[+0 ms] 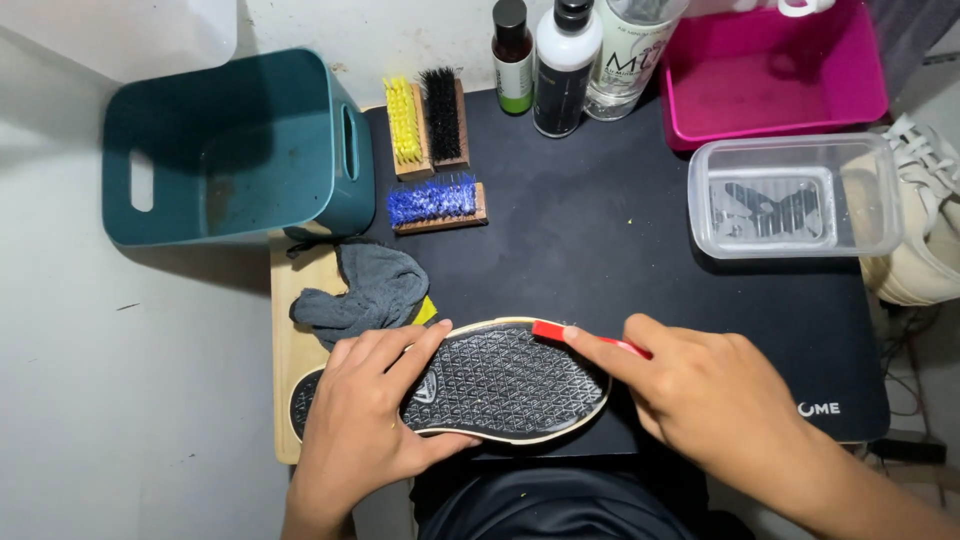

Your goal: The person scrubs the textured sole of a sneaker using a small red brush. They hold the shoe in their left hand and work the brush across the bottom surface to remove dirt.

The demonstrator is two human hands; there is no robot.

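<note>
A shoe (500,385) lies sole up across the near edge of a black mat (600,220), showing its dark patterned tread with a pale rim. My left hand (365,410) grips the shoe around its middle, fingers spread over the sole. My right hand (690,390) holds a thin red tool (560,333), its tip resting against the far rim of the sole near the toe. A crumpled grey cloth (365,290) sits just beyond my left hand.
Three wooden brushes with yellow (403,125), black (442,115) and blue (435,200) bristles lie at the mat's far left. A teal bin (230,150), three bottles (565,65), a pink tub (770,75), a clear plastic container (795,195) and a pale shoe (925,230) surround it.
</note>
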